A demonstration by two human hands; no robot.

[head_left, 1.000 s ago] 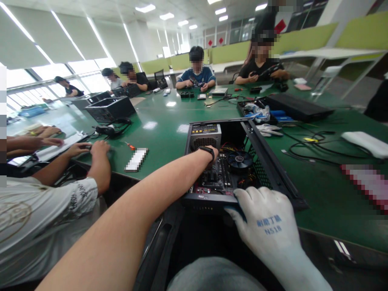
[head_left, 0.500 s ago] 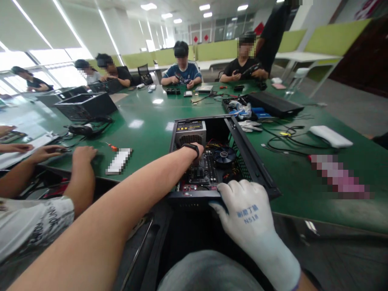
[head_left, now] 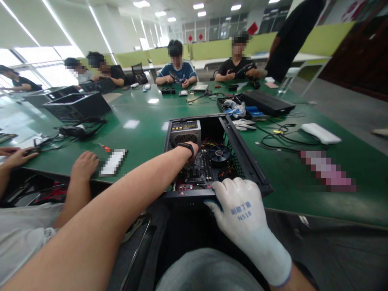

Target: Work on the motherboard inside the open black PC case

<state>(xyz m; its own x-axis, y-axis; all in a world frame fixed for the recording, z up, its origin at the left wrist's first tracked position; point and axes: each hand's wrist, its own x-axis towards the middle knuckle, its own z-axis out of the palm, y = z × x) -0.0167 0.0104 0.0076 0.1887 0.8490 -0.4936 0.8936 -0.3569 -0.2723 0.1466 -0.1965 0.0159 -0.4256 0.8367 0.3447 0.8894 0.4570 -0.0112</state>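
An open black computer case lies at the table's near edge, its inside facing up. My left hand, bare with a black wristband, reaches into it beside the power supply and over the motherboard. Its fingers are hidden behind the wrist and the back of the hand, so what they touch does not show. In a white glove, my right hand is closed over the case's near edge, thumb on the outer side. A round black fan sits between the motherboard and the mesh side.
A bystander's hand rests on the green table to the left, near an orange-handled screwdriver. Another open case stands farther left. Black cables, a loose glove and a white pouch lie right.
The view has swung slightly right. Both my hands keep their places on the case. The neighbour's hands have drawn farther apart, and a standing person has moved right.
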